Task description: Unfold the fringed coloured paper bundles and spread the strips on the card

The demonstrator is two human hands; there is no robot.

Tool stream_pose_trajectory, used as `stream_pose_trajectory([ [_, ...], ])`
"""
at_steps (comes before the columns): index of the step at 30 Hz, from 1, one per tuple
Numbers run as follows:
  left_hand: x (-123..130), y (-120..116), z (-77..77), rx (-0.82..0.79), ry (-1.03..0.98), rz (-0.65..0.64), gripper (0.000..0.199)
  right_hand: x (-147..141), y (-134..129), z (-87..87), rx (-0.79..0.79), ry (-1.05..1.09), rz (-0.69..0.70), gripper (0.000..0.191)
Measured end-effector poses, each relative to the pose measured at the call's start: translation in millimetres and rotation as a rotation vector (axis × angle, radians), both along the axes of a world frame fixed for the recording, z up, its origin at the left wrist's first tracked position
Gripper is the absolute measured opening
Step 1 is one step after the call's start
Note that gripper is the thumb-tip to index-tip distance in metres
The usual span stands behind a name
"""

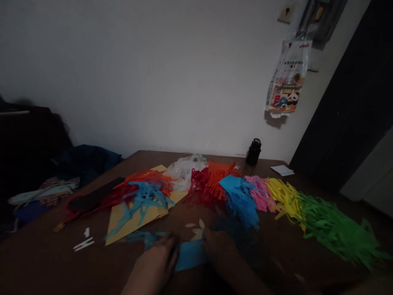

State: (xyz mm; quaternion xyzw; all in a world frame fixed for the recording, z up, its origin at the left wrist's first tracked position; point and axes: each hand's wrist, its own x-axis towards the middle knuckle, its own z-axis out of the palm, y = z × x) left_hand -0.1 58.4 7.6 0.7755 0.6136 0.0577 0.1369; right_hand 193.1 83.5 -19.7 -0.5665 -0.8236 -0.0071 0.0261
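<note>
Paper, blue [192, 255], lies flat near the front of a dark brown worktop [46, 262], between a person's two bare hands. The left hand [155, 258] meets the sheet's left end, its fingers bent and directed away from the viewer; the right hand [221, 248] meets the right end, fingertips at the far right corner. The middle of the sheet is exposed between them. Blur and dim light obscure the grip: whether either hand's fingers are clamped on the paper or merely rest against it cannot be told. Loose blue strips [145, 237] extend just beyond the left hand. Pale leaf-shaped marks [198, 232] appear beside the right fingertips.

Surroundings: farther back at left, light-blue strips [145, 198] lie partly over yellow sheets [135, 223], with orange strips [150, 177] behind. A row of fringed bundles runs to the right: red [199, 182], orange [219, 176], blue [242, 200], pink [259, 190], yellow [284, 196] and green [337, 229]. A clear plastic bag [182, 170] adjoins the red bundle; a black bottle [253, 152] stands at the rear. Small white pieces [84, 244] lie at left.
</note>
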Motion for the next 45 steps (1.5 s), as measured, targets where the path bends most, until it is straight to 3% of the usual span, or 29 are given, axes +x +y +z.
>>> stream_pose_trajectory([
  [3,-0.8,3.9,-2.0,0.007,0.029,-0.009,0.03,4.4,-3.4,-6.3,0.277,0.066,-0.019,0.025],
  [6,-4.0,8.3,-8.8,0.014,0.037,-0.013,0.033,9.7,-15.0,-8.8,0.573,0.248,0.172,0.011],
  [9,-6.3,11.0,-13.5,0.005,0.013,-0.021,0.033,10.7,-28.2,-8.4,0.489,0.291,0.455,0.014],
  [11,-6.7,11.1,-14.1,-0.009,0.011,-0.004,0.035,9.5,-33.3,-7.9,0.401,0.287,0.503,0.015],
  [15,-5.0,8.3,-11.4,-0.011,0.024,0.015,0.042,8.4,-34.0,-5.3,0.342,0.327,0.441,0.011],
  [22,-3.5,6.4,-7.4,0.01,0.083,0.005,0.045,8.8,-32.2,-3.2,0.223,0.202,0.48,0.015],
  [26,-14.3,2.8,-21.3,0.31,0.146,-0.101,0.043,5.4,-31.4,-10.8,0.347,0.084,0.448,0.014],
  [28,-17.8,-3.4,-30.0,0.485,0.089,-0.222,0.032,4.3,-29.8,-13.1,0.443,0.041,0.487,0.016],
  [31,-18.1,-14.6,-39.2,0.599,-0.021,-0.318,0.018,3.8,-28.9,-11.4,0.522,-0.018,0.541,0.019],
  [33,-16.9,-19.2,-41.9,0.617,-0.037,-0.317,0.016,3.3,-30.9,-7.9,0.527,-0.002,0.517,0.019],
  [37,-15.0,-20.0,-42.0,0.627,-0.054,-0.323,0.021,-0.6,-36.3,-4.3,0.433,0.225,0.407,0.009],
  [41,-14.7,-18.1,-38.2,0.617,-0.038,-0.385,0.023,0.1,-34.4,-11.5,0.443,0.179,0.473,0.015],
  [45,-21.3,-17.0,-30.3,0.409,0.028,-0.485,0.028,17.4,-37.2,-21.9,0.508,0.206,0.442,0.018],
])
